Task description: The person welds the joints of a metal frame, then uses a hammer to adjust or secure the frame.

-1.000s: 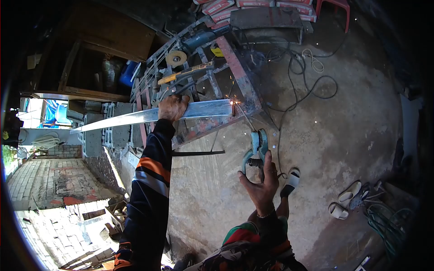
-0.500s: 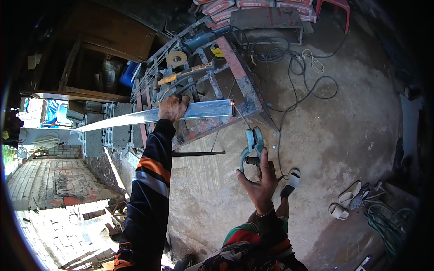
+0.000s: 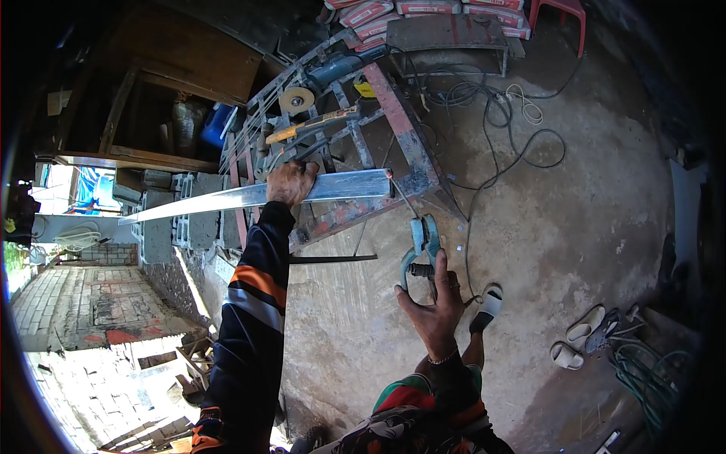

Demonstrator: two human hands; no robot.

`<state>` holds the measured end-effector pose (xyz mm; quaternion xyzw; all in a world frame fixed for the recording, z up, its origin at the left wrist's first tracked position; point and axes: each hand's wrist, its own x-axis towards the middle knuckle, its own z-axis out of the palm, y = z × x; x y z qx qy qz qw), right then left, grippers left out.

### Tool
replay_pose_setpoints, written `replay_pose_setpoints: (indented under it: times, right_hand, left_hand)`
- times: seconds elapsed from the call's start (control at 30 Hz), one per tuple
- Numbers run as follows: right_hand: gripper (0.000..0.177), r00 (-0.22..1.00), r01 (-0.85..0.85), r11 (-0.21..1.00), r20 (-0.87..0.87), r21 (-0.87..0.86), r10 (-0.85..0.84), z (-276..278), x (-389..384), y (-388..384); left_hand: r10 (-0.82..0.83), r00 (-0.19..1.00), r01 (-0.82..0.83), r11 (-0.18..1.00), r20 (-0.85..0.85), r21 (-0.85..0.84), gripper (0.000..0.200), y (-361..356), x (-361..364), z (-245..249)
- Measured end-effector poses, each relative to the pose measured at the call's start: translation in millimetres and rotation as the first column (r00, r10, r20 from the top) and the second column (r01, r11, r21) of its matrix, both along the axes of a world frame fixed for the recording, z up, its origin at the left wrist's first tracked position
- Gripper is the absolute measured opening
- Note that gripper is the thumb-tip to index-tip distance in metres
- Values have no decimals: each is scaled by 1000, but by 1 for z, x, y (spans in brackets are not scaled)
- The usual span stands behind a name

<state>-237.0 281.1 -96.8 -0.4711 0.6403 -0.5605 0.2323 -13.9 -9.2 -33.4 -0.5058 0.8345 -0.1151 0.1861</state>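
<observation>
My left hand [image 3: 290,183] is wrapped over a long silvery rectangular metal tube [image 3: 349,185], which lies across a paint-worn metal frame [image 3: 395,113] and reaches far to the left. In my right hand [image 3: 437,309] is a teal welding electrode holder [image 3: 417,230], its handles between thumb and fingers. A thin welding rod [image 3: 406,200] runs up from its jaws, the tip right at the tube's end corner, where a small reddish glow shows.
On the frame lie an angle grinder [image 3: 344,66] with a disc and a yellow-handled hammer [image 3: 314,123]. Dark cables [image 3: 522,155] coil over the concrete floor. Stacked bags [image 3: 370,23] and a low bench [image 3: 446,32] stand behind; slippers [image 3: 582,325] lie at right.
The bright glow at the rod tip has dimmed to a small reddish spot. Both hands and the tube stay almost where they were.
</observation>
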Motion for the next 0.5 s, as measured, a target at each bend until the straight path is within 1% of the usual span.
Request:
replay_pose_setpoints:
  times: [0.07,0.3,0.37,0.43,0.5]
  right_hand:
    - [96,1000,0,1000,-2,15,0,-1,1,1]
    - [95,1000,-3,999,-9,34,3,-1,1,1]
    - [92,1000,23,1000,-4,13,-23,-2,1,-1]
    - [89,999,49,999,2,-8,-49,-2,1,0]
    - [96,1000,-5,1000,-2,9,5,-2,1,1]
  left_hand:
    - [34,999,-34,999,7,12,22,1,-2,2]
    - [18,1000,-18,1000,22,9,21,-2,4,-5]
    - [-75,997,78,992,32,-98,21,-4,10,-14]
    - [-62,998,63,995,20,-73,22,0,2,-6]
    - [19,1000,-19,1000,-1,22,22,1,-2,1]
